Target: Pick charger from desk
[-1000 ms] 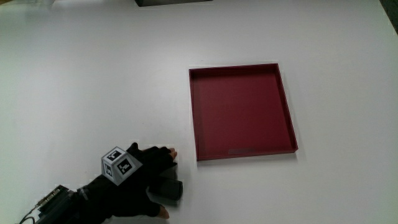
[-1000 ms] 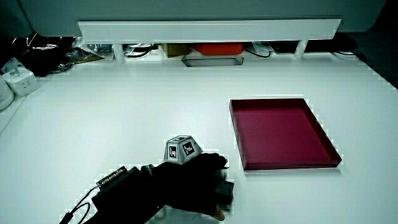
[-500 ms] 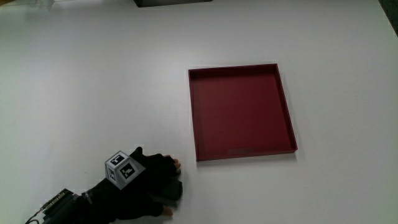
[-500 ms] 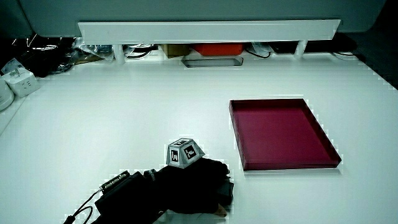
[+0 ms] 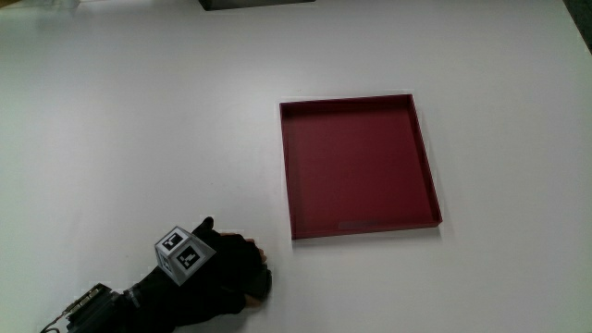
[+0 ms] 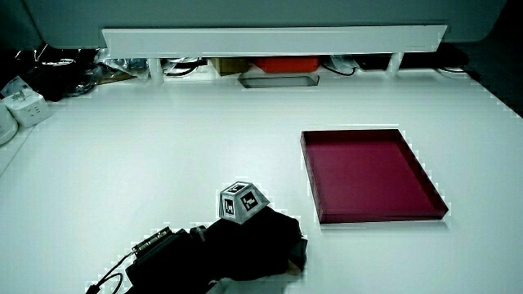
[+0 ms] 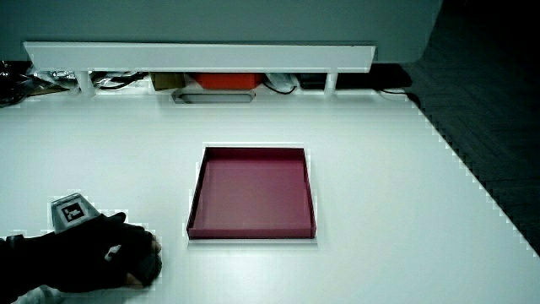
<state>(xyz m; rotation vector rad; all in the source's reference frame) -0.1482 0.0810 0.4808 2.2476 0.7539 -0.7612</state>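
Observation:
The black gloved hand (image 5: 225,277) with its patterned cube (image 5: 182,252) rests near the table's edge closest to the person, a short way from the red tray's near corner. Its fingers are curled over a small black charger (image 5: 260,282), which shows only as a dark block under the fingertips. In both side views the hand (image 6: 249,245) (image 7: 89,257) covers most of the charger (image 6: 299,251) (image 7: 150,267). The forearm runs off toward the person.
An empty shallow red tray (image 5: 288,166) lies on the white table, farther from the person than the hand. A low white partition (image 6: 270,37) stands at the table's end, with cables, a red box (image 6: 282,63) and a white adapter (image 6: 24,104) near it.
The fingers have closed further over the charger, hiding more of it. The hand with the charger has drawn slightly toward the person.

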